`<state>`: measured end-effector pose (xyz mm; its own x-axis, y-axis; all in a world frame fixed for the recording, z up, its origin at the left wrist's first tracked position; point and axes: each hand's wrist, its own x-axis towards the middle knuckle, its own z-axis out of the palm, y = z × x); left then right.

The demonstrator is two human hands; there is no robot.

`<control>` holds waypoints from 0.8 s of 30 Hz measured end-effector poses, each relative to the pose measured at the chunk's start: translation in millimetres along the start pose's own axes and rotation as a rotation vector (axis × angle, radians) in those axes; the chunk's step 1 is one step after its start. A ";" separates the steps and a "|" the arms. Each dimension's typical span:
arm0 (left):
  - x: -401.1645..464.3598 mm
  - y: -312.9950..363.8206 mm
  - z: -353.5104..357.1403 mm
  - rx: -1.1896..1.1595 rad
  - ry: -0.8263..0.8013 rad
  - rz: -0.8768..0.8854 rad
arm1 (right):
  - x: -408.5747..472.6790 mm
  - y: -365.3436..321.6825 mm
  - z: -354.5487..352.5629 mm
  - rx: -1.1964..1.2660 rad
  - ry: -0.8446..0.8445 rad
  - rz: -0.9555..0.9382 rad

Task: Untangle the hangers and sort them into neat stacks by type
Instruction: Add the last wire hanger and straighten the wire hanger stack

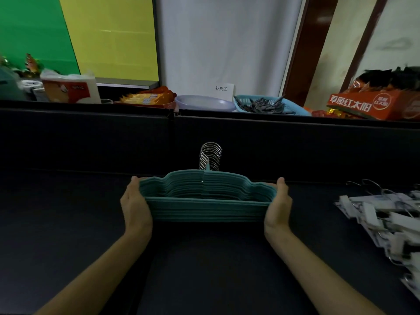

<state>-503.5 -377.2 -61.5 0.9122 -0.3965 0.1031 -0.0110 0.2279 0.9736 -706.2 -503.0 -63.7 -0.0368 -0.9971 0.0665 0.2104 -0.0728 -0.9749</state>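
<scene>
Both hands, left hand (136,204) and right hand (277,204), press flat-fingered on the teal velvet hanger stack (208,202) mid-table; uneven squeeze could fan it out.

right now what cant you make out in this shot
Head view only:
- Fingers of left hand and right hand: hidden behind the ends of the teal hanger stack.
- Teal hanger count: edges merge, too fine.
- White clip hangers: blurred, cut off by the right edge.
- Grey items in the blue basket: too small to identify.
</scene>
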 end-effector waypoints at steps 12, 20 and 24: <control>5.4 -6.9 5.7 0.040 0.087 0.034 | 1.0 1.0 6.1 -0.102 0.127 -0.004; 11.1 -8.2 -2.8 0.028 -0.029 0.213 | 3.6 4.4 2.0 -0.090 0.027 -0.174; 9.3 -7.8 1.6 0.014 -0.023 0.236 | -0.2 1.9 2.6 -0.038 0.062 -0.151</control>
<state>-495.6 -384.0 -67.8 0.8743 -0.3535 0.3327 -0.2288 0.3045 0.9246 -703.3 -503.0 -65.0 -0.1262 -0.9714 0.2011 0.1609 -0.2201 -0.9621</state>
